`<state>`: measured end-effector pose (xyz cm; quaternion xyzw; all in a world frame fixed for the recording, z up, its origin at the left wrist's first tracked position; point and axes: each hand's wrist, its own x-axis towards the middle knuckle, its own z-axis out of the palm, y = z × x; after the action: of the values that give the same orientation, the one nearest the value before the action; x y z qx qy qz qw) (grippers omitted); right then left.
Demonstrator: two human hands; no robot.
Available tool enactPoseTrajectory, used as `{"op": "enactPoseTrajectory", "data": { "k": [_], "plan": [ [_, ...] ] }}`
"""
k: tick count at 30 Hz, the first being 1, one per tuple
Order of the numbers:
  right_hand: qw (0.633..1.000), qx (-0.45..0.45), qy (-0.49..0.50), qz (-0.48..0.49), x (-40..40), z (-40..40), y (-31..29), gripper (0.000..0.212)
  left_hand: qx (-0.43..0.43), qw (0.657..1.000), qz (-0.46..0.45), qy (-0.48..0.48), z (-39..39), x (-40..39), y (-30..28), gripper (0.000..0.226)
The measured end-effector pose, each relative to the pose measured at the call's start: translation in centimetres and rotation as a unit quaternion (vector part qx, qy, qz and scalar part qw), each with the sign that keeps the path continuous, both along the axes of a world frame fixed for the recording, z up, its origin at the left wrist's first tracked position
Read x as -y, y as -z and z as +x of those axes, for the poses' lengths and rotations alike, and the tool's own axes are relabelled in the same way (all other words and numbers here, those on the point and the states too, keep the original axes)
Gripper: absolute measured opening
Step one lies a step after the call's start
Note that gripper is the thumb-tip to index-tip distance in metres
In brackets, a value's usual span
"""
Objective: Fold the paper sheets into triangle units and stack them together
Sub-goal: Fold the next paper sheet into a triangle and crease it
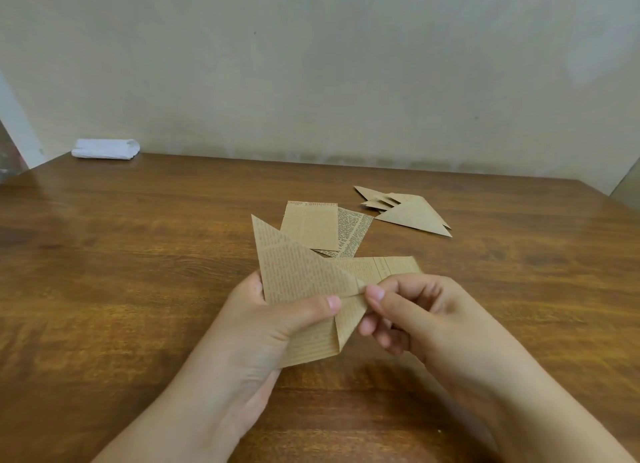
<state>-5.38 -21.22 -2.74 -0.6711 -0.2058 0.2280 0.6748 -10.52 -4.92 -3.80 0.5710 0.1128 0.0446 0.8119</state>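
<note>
I hold a partly folded sheet of brown newsprint paper [301, 282] above the wooden table [121, 272]. My left hand [273, 327] grips it from the left, thumb pressed on its face and fingers behind. My right hand [412, 313] pinches a folded flap at the sheet's right corner between thumb and forefinger. One flap points up and left as a triangle. Flat unfolded sheets [318, 225] lie just beyond my hands. A pile of folded triangle units [408, 211] lies further right on the table.
A folded white cloth [105, 148] lies at the table's far left corner against the pale wall. The table's right edge runs past the triangle pile.
</note>
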Motion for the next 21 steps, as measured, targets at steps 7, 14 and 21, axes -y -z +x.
{"op": "enactPoseTrajectory", "data": {
  "k": [7,14,21],
  "plan": [
    [0.998,0.024,0.038,-0.041,-0.23,-0.29,0.10,0.034,0.001,1.000,-0.003,-0.002,-0.01,0.11,-0.01,0.050],
    [0.999,0.018,0.017,-0.048,-0.34,-0.33,0.53,0.024,-0.011,1.000,0.012,0.002,-0.04,0.00,0.14,0.053],
    [0.997,0.031,0.007,-0.068,-0.25,-0.24,0.56,0.023,-0.027,0.999,0.010,0.028,-0.13,-0.24,0.19,0.049]
  ]
}}
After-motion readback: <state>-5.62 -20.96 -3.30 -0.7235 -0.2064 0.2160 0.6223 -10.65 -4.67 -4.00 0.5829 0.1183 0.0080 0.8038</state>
